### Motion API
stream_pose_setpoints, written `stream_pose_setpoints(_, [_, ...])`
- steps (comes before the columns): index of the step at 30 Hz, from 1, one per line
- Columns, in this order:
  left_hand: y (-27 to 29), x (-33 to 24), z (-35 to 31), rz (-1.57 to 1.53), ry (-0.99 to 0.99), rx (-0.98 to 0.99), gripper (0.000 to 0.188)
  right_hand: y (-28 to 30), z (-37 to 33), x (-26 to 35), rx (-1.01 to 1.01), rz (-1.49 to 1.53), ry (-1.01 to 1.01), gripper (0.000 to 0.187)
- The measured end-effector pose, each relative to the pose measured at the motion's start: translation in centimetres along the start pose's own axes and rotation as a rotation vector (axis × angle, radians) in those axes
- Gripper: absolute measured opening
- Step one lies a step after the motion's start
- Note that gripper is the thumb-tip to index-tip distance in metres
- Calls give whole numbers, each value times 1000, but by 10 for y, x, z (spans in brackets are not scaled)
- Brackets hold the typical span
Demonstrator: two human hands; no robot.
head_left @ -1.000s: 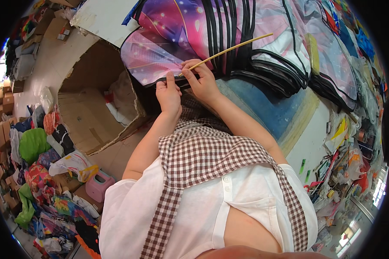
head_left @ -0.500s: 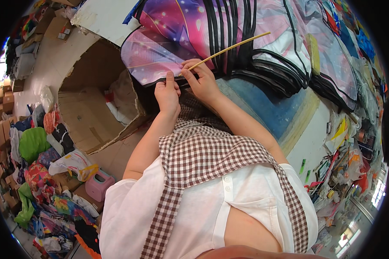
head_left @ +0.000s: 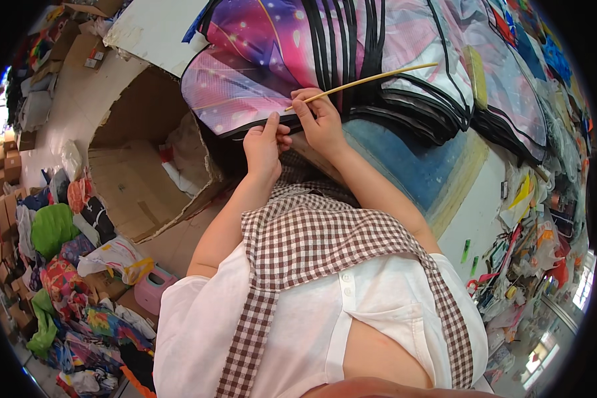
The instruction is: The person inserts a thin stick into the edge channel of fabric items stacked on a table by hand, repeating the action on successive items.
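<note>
A thin, yellowish stick (head_left: pixel 378 75) is pinched in my right hand (head_left: pixel 322 125); it slants up to the right with a slight bend. Its near tip lies against a pink and purple starry printed fabric panel (head_left: pixel 235 89) with black edging. At the panel's lower black edge, my left hand (head_left: pixel 264 151) is closed, thumb up, pinching the fabric border. The two hands are close together. To the right, a thick stack of black-edged fabric pieces (head_left: pixel 418 106) spreads over the work surface, with a blue area (head_left: pixel 404 159) showing below it.
A large open cardboard box (head_left: pixel 136 192) stands left of my hands. Piles of coloured cloth and bags (head_left: pixel 66 285) cover the floor beyond it, beside a pink plastic stool (head_left: pixel 154 288). Plastic scraps and clutter (head_left: pixel 530 232) lie at the right. A yellow block (head_left: pixel 475 76) rests on the fabrics.
My right hand has moved slightly right with the stick, whose far end has shifted right and lower. The stick now bends more. My left hand has moved slightly right along the edge.
</note>
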State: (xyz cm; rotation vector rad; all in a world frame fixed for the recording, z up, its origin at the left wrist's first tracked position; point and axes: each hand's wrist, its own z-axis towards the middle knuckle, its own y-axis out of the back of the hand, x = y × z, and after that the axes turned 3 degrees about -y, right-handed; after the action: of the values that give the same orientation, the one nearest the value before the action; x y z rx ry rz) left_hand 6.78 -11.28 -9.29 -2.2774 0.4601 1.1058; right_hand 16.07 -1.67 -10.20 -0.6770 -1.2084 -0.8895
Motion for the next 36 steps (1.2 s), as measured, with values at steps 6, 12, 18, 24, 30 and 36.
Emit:
stream_pose_setpoints(6, [-4,10,3,73,-149,21,36,7,-1,-10,48,-108,122,14])
stream_pose_setpoints(12, [-9,16,5,73,-214,-43,35,5,-1,-5,48,-178,198,11])
stream_pose_setpoints(18, [-7,16,6,83,-230,-17,36,4,-2,-1,44,-173,175,10])
stream_pose_setpoints(24, [-4,12,2,69,-222,-13,36,5,-2,-3,67,-283,276,13])
stream_pose_setpoints(30, [28,0,2,-132,-153,-143,29,5,-1,0,264,229,-162,15])
stream_pose_setpoints(36, [51,-6,10,-215,-126,-167,23,34,-15,26,302,390,-223,13])
